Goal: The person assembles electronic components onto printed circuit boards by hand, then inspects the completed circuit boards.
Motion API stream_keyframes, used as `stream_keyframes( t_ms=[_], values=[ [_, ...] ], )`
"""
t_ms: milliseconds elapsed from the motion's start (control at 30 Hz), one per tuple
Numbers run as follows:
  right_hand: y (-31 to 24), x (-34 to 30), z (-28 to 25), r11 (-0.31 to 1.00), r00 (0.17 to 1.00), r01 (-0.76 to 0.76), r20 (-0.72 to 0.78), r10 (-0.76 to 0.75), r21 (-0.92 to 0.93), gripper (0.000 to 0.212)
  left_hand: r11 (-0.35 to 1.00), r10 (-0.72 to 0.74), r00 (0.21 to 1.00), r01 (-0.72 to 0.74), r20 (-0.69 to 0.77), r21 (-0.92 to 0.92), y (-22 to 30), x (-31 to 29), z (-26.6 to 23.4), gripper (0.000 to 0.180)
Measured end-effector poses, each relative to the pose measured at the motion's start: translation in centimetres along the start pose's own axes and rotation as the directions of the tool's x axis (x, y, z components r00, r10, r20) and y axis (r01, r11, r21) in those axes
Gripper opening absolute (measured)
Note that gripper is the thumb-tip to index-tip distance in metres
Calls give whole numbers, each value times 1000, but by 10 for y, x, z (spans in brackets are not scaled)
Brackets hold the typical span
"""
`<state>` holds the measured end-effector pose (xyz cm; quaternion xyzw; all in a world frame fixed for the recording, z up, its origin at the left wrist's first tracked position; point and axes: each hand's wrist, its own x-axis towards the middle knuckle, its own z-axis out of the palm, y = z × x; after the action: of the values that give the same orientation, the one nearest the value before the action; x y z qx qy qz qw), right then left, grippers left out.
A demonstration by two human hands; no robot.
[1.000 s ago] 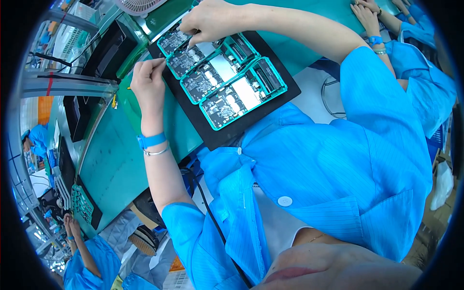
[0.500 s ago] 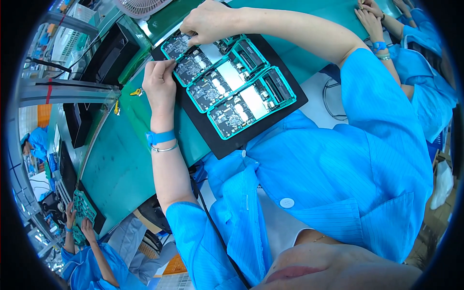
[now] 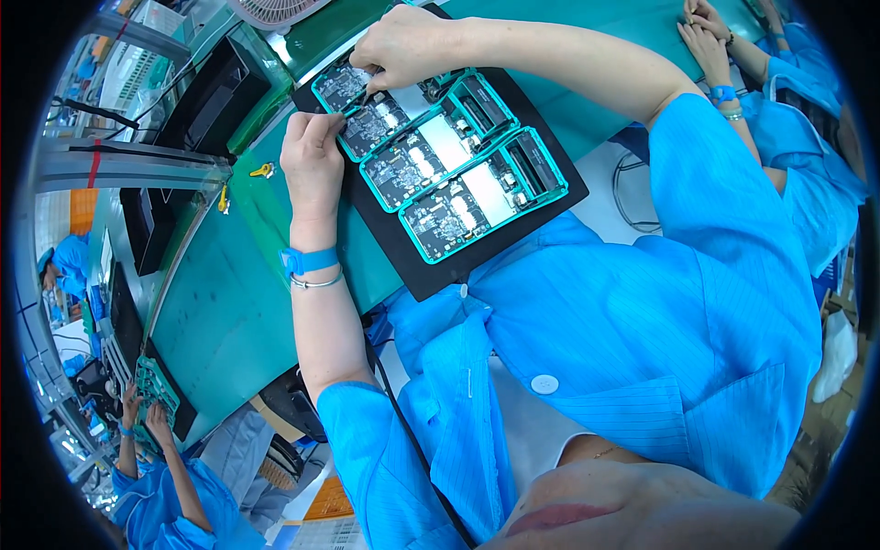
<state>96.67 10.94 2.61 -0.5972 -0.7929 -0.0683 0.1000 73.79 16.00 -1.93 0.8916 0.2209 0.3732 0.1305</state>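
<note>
Several open device housings with teal frames lie in a row on a black mat (image 3: 426, 280). Each shows a dark circuit board, a silver plate and a black part at its right end; the nearest housing (image 3: 500, 202) is fully uncovered. My left hand (image 3: 312, 160), with a blue wristband (image 3: 312, 261), is closed at the left edge of the farther housings, thumb and fingertips together. My right hand (image 3: 408, 46) reaches across above the farthest board (image 3: 341, 84) in a pinch and partly covers that housing. Whatever either hand's fingertips hold is too small or hidden to make out.
A green work surface (image 3: 229, 321) lies beneath the mat, with two small yellow items (image 3: 263, 170) left of my left hand. Black trays (image 3: 225, 96) and a metal rail (image 3: 137, 170) stand farther left. A fan (image 3: 275, 9) is at the back. Co-workers' hands (image 3: 706, 41) show at right and lower left.
The mat and housings have shifted very slightly right. Both my hands have moved a little the same way, still closed over the farther housings.
</note>
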Motion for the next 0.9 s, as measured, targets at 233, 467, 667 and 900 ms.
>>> stream_keyframes(
  t_ms=[233, 467, 667, 900],
  values=[
    [-3, -1, 2, 999, 1000, 28, 3, -28, -34, 31, 1000, 0, 1000, 0, 3, 11, 1, -2, -1, 8],
    [-5, -6, -2, 998, 1000, 27, -10, -28, -63, 26, 1000, 8, 1000, -8, -11, 6, 2, -2, 4, 10],
    [-5, -6, -4, 997, 999, 47, -24, -49, -60, 25, 1000, 19, 1000, -19, -14, 8, 4, -1, 2, 11],
    [-3, -11, -8, 999, 999, 34, 24, -34, -16, 24, 1000, 24, 1000, -24, 8, -11, 8, -1, 5, 11]
  ],
)
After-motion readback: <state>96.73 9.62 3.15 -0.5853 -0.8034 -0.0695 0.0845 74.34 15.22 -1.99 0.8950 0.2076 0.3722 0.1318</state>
